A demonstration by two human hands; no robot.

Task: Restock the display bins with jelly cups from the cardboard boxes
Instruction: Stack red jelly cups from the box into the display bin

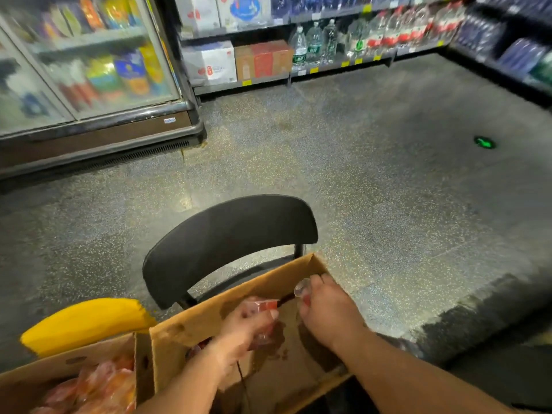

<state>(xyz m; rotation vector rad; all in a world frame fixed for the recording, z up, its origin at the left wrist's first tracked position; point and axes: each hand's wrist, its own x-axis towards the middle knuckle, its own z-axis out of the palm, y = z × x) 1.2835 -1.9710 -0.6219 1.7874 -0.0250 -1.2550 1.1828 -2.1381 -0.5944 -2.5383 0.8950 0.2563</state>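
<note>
An open cardboard box (209, 318) sits on a black chair in front of me, stained dark inside. Both hands are inside it. My left hand (248, 327) grips red jelly cups (264, 306) near the box's middle. My right hand (325, 309) holds a clear jelly cup (302, 288) near the far right corner. A second cardboard box (68, 363) at the lower left holds several orange-red jelly cup packs (101, 386).
The black chair back (227, 243) rises behind the box. A yellow rounded object (83, 321) lies to the left. A glass-door cooler (89, 70) stands at the far left, drink shelves (328, 46) at the back and right. Speckled floor (373, 174) lies open ahead.
</note>
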